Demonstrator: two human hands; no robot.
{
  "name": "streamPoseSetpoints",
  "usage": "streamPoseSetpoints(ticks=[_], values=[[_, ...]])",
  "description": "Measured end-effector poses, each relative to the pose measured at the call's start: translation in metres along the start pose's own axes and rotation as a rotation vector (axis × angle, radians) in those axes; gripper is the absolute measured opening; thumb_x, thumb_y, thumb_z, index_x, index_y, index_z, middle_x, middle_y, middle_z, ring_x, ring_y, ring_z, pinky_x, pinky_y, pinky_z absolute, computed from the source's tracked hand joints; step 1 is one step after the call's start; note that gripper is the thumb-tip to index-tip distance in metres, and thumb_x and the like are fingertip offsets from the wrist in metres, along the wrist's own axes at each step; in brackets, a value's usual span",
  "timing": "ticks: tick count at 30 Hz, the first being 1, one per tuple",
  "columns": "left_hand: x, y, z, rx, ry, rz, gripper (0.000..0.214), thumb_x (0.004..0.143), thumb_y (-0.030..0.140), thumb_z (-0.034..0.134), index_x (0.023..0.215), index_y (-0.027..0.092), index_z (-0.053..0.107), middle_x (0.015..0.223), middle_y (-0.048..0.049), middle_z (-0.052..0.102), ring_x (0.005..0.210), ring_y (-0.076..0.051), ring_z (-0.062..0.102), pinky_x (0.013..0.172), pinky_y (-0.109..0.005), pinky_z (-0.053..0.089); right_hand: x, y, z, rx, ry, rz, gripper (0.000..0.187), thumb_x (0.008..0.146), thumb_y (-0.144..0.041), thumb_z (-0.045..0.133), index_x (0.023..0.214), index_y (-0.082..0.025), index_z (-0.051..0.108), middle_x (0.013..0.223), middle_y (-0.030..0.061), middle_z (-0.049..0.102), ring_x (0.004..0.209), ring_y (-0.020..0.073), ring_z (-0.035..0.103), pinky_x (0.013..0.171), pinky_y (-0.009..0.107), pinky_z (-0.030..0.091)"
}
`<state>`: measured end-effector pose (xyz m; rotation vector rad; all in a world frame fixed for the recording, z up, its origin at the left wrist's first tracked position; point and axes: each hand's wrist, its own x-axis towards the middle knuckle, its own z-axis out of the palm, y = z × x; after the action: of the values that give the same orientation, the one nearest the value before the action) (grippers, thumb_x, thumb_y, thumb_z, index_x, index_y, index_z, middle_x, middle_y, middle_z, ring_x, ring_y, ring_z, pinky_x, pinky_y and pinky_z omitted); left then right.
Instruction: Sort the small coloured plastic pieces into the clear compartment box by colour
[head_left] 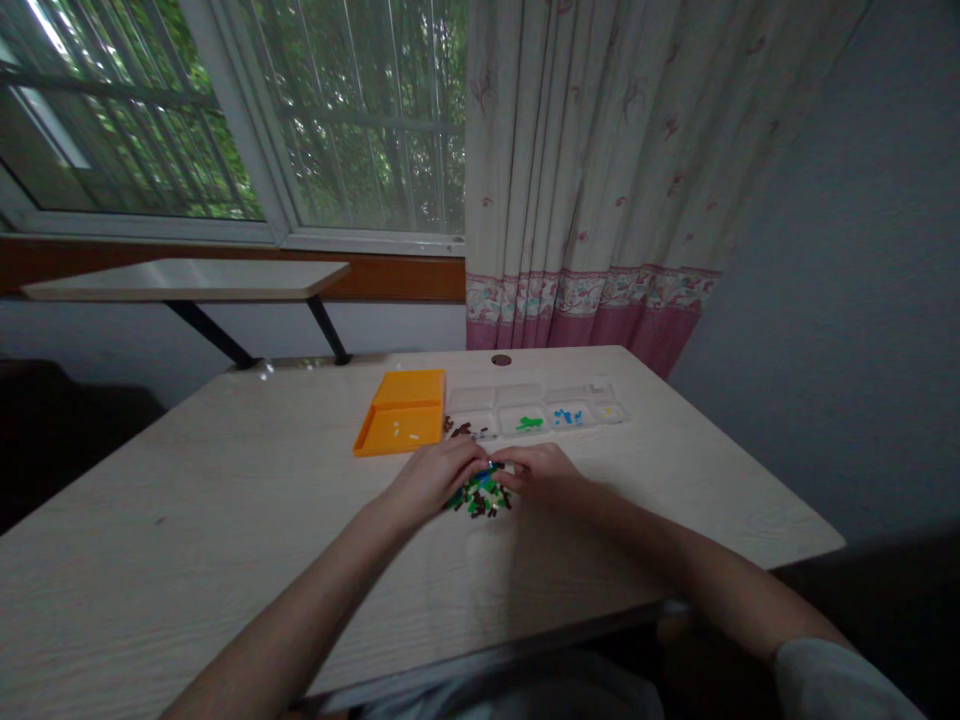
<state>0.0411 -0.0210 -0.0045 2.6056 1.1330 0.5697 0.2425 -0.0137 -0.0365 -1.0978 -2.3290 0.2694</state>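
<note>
My left hand [441,472] is at the far left edge of a pile of small coloured pieces [480,496], its fingers curled together. Opposite it, my right hand [546,470] has its thumb and fingers pinched over the pile's right edge. The fingertips of both hands nearly meet above the pieces, and whatever they hold is too small to make out. Green, brown, blue and white pieces are mixed in the pile. Just beyond the hands, clear compartment trays [510,434] hold brown pieces [466,430], green pieces [529,424], blue pieces [568,416] and a few yellow pieces [608,412].
An open orange case [361,445] with a few white pieces [405,432] lies left of the trays. A raised shelf [195,280] on black legs stands at the back left of the wooden table [225,500]. Behind the table hangs a curtain [585,200] beside a window.
</note>
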Motion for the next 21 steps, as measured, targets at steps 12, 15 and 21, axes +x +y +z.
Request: streamPoseSetpoints(ticks=[12,15,21], values=[[0.002,0.002,0.0,0.031,-0.062,-0.018,0.03,0.087,0.038,0.035,0.085,0.018,0.057,0.083,-0.0038,0.06,0.077,-0.014,0.053,0.067,-0.022,0.038,-0.003,0.003,0.001,-0.029,0.043,-0.098,0.022,0.079,-0.034,0.05,0.091,-0.024,0.065,0.063,-0.0038,0.065,0.051,0.0065,0.052,0.052,0.016,0.035],[0.0,-0.004,-0.011,0.015,-0.093,-0.082,0.027,0.084,0.039,0.041,0.082,0.018,0.057,0.077,-0.0018,0.059,0.069,-0.013,0.052,0.061,-0.021,0.035,-0.002,0.007,-0.001,-0.081,0.079,-0.142,0.022,0.08,-0.034,0.049,0.089,-0.023,0.066,0.062,-0.0026,0.065,0.051,0.0068,0.053,0.052,0.016,0.036],[-0.012,-0.035,-0.027,-0.073,-0.432,-0.188,0.018,0.068,0.034,0.056,0.066,0.016,0.055,0.058,0.0038,0.05,0.054,-0.009,0.043,0.048,-0.018,0.027,0.001,0.021,-0.009,-0.14,0.254,-0.181,0.022,0.08,-0.034,0.049,0.084,-0.021,0.067,0.061,0.0,0.065,0.051,0.0079,0.055,0.057,0.018,0.041]])
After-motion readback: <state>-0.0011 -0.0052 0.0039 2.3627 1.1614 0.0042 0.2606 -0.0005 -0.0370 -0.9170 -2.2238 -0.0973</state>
